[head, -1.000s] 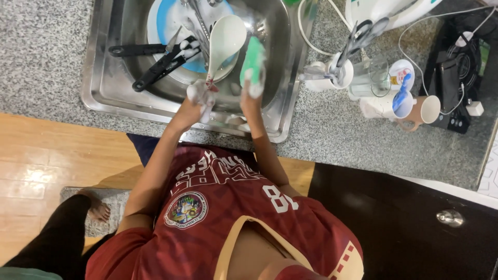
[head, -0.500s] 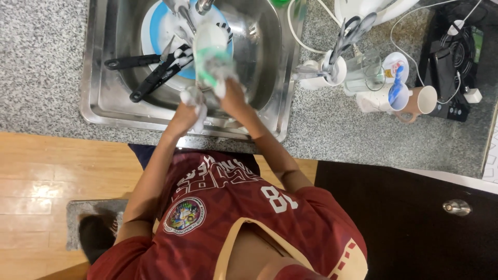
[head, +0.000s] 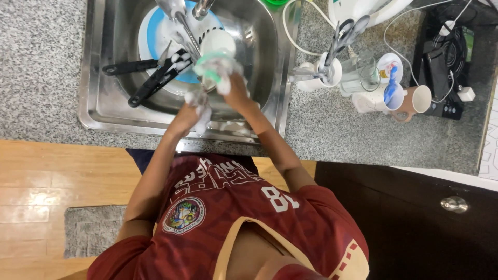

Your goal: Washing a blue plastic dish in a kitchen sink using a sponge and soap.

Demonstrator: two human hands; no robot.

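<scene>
Both my hands are over the steel sink [head: 98, 111]. My left hand [head: 191, 113], covered in suds, grips the lower end of a white ladle [head: 219, 42] whose bowl points away from me. My right hand [head: 236, 89] presses a green foamy sponge [head: 210, 67] against the ladle just below its bowl. The ladle's handle is mostly hidden by foam and my fingers.
A blue-and-white plate [head: 155, 36], black-handled knives [head: 150, 83] and the faucet [head: 179, 13] are in the sink. On the granite counter [head: 332, 129] stand a holder with scissors [head: 332, 62], a beige mug [head: 415, 101], cables and a black appliance [head: 446, 57]. A dark cabinet door [head: 415, 218] is at lower right.
My right hand has slid the sponge leftward from beside the ladle onto it. The ladle now sits lower over the sink.
</scene>
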